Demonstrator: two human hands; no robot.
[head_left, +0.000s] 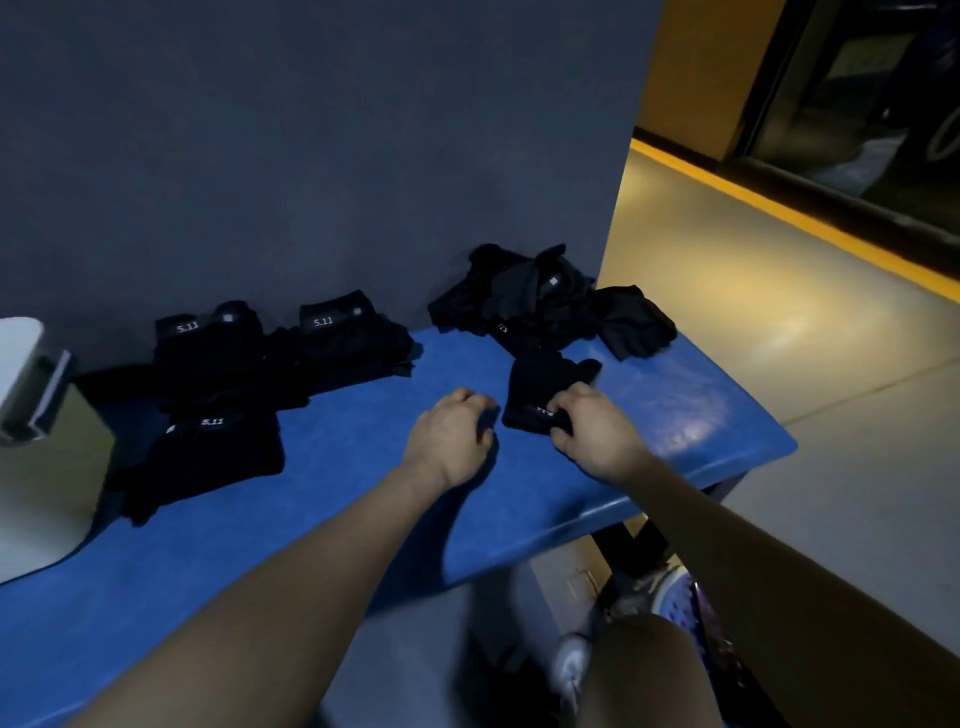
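A single black glove (540, 387) with a small white label lies on the blue table (363, 493), right of centre. My right hand (592, 431) pinches its near cuff edge with curled fingers. Just left of the glove, my left hand (454, 434) hovers over the table with fingers curled, holding nothing. A loose heap of black gloves (550, 306) lies behind, against the wall. Three neat stacks of black gloves with "5.11" labels sit to the left (208, 348), (348, 338), (208, 457).
A dark grey wall (311, 156) backs the table. A white and metal object (36, 431) stands at the table's left end. The table's right edge drops to a pale floor (779, 312) with a yellow stripe. My knee and shoe show below.
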